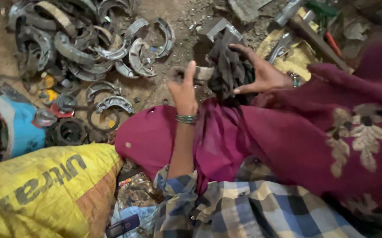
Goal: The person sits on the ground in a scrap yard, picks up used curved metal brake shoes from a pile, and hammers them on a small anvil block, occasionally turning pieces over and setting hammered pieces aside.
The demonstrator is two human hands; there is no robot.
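My right hand [261, 72], in a maroon sleeve with a bracelet at the wrist, is spread over a dark bunched rag [228, 66] and grips it from the right. My left hand [184, 90], with green bangles at the wrist, is raised just left of the rag. One finger points up, and the hand's far side is against a curved grey metal part [203, 73] that the rag partly covers. The left hand's fingers are mostly hidden, so its hold on the part is unclear. Both hands are above my maroon-draped lap [155, 132].
A heap of curved metal brake shoes [89, 44] lies on the dirt floor at the upper left, with round metal rings [69, 131] near it. A yellow sack [45, 189] lies at the lower left and a dark phone [122, 225] beside it. A hammer [305, 26] and wrench [281, 44] lie on yellow cloth at the upper right.
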